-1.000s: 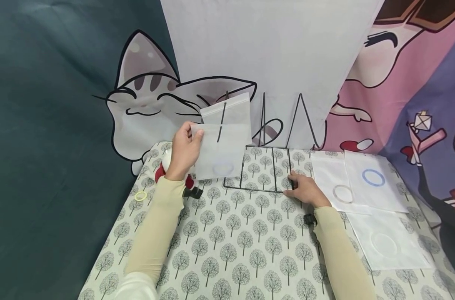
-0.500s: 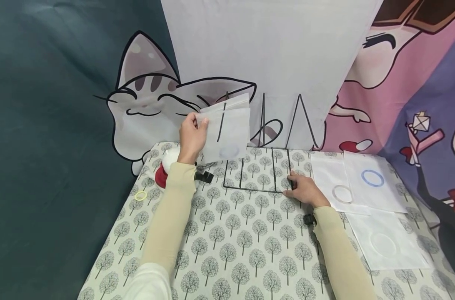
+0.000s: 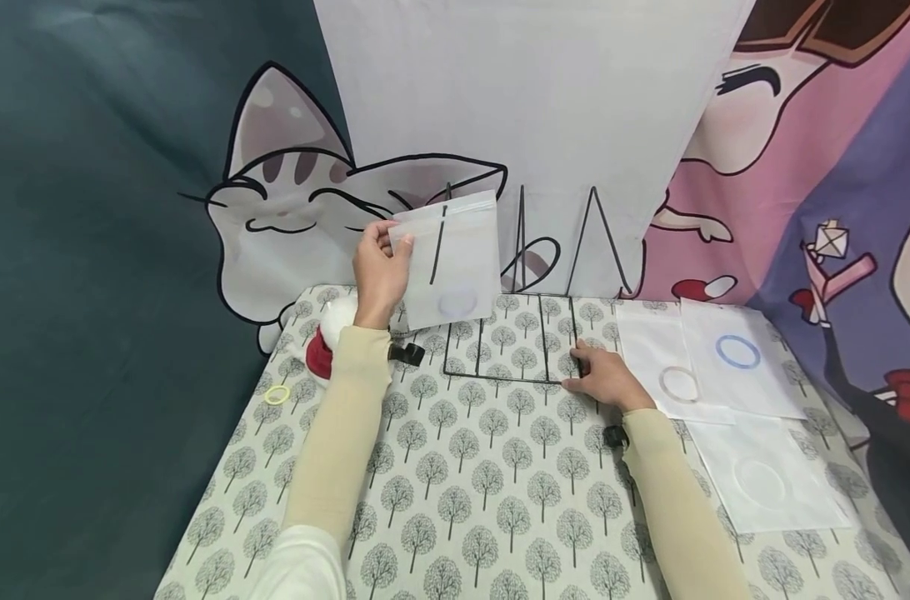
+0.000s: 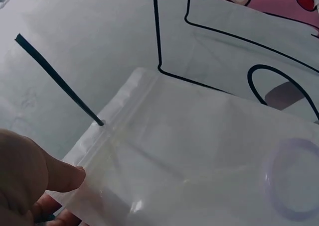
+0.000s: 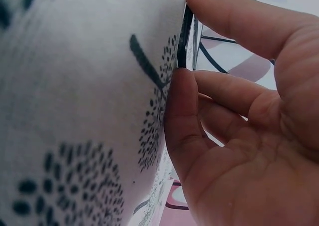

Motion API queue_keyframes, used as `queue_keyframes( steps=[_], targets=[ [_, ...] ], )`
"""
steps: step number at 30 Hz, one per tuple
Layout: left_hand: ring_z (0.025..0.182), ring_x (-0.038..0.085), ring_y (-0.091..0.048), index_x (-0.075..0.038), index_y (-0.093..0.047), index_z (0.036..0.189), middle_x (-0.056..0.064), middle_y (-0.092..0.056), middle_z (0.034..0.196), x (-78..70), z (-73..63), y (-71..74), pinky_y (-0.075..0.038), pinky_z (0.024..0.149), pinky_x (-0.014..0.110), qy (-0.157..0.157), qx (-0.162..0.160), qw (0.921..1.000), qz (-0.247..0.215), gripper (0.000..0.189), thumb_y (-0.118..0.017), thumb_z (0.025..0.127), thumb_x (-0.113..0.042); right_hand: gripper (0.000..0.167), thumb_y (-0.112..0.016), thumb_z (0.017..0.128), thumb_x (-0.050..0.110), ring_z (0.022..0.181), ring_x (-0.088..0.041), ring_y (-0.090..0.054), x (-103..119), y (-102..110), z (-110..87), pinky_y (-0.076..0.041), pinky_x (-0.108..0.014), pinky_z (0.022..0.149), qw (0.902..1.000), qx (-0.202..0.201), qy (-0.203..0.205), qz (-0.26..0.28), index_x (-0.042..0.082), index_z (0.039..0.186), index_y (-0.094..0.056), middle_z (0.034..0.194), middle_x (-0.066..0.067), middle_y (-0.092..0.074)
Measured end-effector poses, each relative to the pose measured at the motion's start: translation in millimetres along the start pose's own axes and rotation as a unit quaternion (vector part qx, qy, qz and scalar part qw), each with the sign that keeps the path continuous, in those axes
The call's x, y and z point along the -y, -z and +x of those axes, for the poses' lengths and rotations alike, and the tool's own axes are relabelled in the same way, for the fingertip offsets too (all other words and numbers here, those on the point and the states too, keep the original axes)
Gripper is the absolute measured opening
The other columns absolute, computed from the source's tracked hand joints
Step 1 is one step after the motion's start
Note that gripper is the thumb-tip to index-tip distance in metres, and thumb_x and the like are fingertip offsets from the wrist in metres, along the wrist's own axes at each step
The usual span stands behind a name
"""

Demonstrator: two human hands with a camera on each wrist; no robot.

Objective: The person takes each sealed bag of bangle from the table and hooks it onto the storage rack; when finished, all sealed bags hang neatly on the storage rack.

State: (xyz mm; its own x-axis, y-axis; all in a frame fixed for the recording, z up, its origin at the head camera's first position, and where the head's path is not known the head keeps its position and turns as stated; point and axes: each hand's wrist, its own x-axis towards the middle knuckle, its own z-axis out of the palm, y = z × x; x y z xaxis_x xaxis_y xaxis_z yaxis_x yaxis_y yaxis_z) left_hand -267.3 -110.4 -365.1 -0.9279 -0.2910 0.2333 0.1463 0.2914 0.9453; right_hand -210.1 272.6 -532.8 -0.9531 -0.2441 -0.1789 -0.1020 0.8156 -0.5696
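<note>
My left hand (image 3: 382, 265) pinches the upper left corner of a clear zip bag (image 3: 455, 258) with thumb and fingers. A pale lilac ring (image 4: 293, 178) shows in it. In the left wrist view, a dark prong (image 4: 60, 79) of a black wire rack (image 3: 500, 379) passes through the bag's top strip, its free tip standing out in front. The bag covers the rack's left upright behind it. My right hand (image 3: 607, 379) grips the right front corner of the rack's base between thumb and fingers, seen close in the right wrist view (image 5: 239, 116).
To the right lie bags with a beige ring (image 3: 678, 383), a blue ring (image 3: 737, 352) and a white ring (image 3: 759, 483). At left, a yellow ring (image 3: 277, 395) lies near a red and white object (image 3: 322, 354), partly hidden by my sleeve. Printed curtains stand behind the table (image 3: 485, 500).
My left hand has raised the bag's edge up and slightly right, then stayed there. Two separate top edges showed earlier; now they line up. The right hand and rack have not moved.
</note>
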Motion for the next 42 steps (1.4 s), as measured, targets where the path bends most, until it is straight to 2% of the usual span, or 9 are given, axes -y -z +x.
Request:
queue_keyframes(
  steps=[5,9,11,16,20,26,32,37,42],
  targets=[
    [0.117,0.023,-0.066,-0.008,-0.057,0.136,0.013,-0.067,0.13,1.3,-11.5,5.8,-0.055,0.104,0.031,-0.033,-0.023,0.9989,-0.026,0.037,-0.069,0.102,-0.015,0.08,-0.083,0.091,0.026,0.154,-0.053,-0.031,1.3,1.3,-0.5,-0.025,-0.067,0.126,1.0,-0.005,0.007,-0.003,-0.005,0.155,-0.047,0.169,-0.028,-0.029],
    [0.121,0.023,-0.065,-0.005,-0.054,0.135,0.013,-0.066,0.131,2.8,-23.7,12.3,-0.053,0.109,0.029,-0.066,-0.038,0.9961,-0.044,0.038,-0.069,0.102,-0.014,0.082,-0.087,0.087,0.026,0.126,-0.048,-0.059,0.2,4.3,0.0,-0.043,-0.067,0.115,0.9994,-0.023,0.021,-0.012,-0.005,0.152,-0.049,0.156,-0.031,-0.048],
    [0.122,0.021,-0.064,-0.005,-0.054,0.134,0.013,-0.065,0.131,3.0,-30.4,14.8,-0.053,0.109,0.028,-0.08,-0.043,0.9949,-0.043,0.037,-0.069,0.101,-0.015,0.084,-0.089,0.085,0.027,0.112,-0.043,-0.064,-0.6,6.0,0.4,-0.048,-0.065,0.108,0.999,-0.033,0.027,-0.017,-0.007,0.151,-0.049,0.151,-0.032,-0.051],
    [0.115,0.02,-0.064,-0.003,-0.056,0.131,0.014,-0.066,0.126,0.4,-50.9,19.1,-0.055,0.102,0.032,-0.105,-0.043,0.9924,-0.047,0.034,-0.069,0.101,-0.013,0.091,-0.09,0.084,0.03,0.103,-0.035,-0.061,-1.7,8.5,1.0,-0.055,-0.054,0.092,0.9996,-0.029,0.005,0.001,-0.008,0.154,-0.045,0.152,-0.032,-0.043],
    [0.108,0.019,-0.064,-0.001,-0.058,0.128,0.012,-0.068,0.119,0.5,-64.9,20.0,-0.057,0.095,0.03,-0.11,-0.006,0.9919,-0.064,0.03,-0.069,0.101,-0.011,0.094,-0.09,0.084,0.031,0.106,-0.036,-0.059,-3.1,8.1,2.7,-0.055,-0.05,0.088,0.9995,-0.025,-0.009,0.017,-0.007,0.156,-0.043,0.149,-0.031,-0.042],
    [0.107,0.02,-0.065,-0.001,-0.06,0.127,0.01,-0.068,0.118,19.9,-80.6,8.8,-0.058,0.09,0.026,-0.078,0.102,0.9904,-0.051,0.029,-0.07,0.101,-0.012,0.095,-0.09,0.083,0.035,0.112,-0.039,-0.058,-6.0,5.1,6.1,-0.053,-0.056,0.097,0.9994,-0.027,-0.013,0.019,-0.006,0.156,-0.044,0.147,-0.03,-0.044],
    [0.11,0.024,-0.066,-0.003,-0.062,0.129,0.01,-0.069,0.12,63.1,-92.5,-13.6,-0.059,0.095,0.036,-0.027,0.188,0.9818,-0.002,0.033,-0.071,0.1,-0.018,0.094,-0.09,0.083,0.034,0.11,-0.036,-0.059,-6.1,4.7,7.0,-0.054,-0.054,0.096,0.9992,-0.031,-0.017,0.016,-0.006,0.156,-0.044,0.141,-0.028,-0.048],
    [0.109,0.025,-0.067,-0.01,-0.064,0.13,0.016,-0.069,0.127,100.7,-95.0,-29.1,-0.059,0.094,0.043,0.027,0.219,0.9746,0.04,0.037,-0.075,0.097,-0.023,0.094,-0.09,0.083,0.033,0.11,-0.037,-0.058,-5.6,3.5,7.6,-0.053,-0.054,0.095,0.9993,-0.033,-0.013,0.012,-0.007,0.155,-0.045,0.132,-0.027,-0.052],
    [0.113,0.024,-0.065,-0.009,-0.06,0.142,0.015,-0.066,0.133,122.6,-99.0,-38.1,-0.056,0.1,0.045,0.068,0.238,0.9641,0.095,0.052,-0.078,0.096,-0.025,0.094,-0.091,0.083,0.033,0.112,-0.038,-0.056,-3.4,1.7,7.1,-0.053,-0.056,0.097,0.9993,-0.031,-0.013,0.017,-0.007,0.155,-0.045,0.129,-0.027,-0.054]
  ],
)
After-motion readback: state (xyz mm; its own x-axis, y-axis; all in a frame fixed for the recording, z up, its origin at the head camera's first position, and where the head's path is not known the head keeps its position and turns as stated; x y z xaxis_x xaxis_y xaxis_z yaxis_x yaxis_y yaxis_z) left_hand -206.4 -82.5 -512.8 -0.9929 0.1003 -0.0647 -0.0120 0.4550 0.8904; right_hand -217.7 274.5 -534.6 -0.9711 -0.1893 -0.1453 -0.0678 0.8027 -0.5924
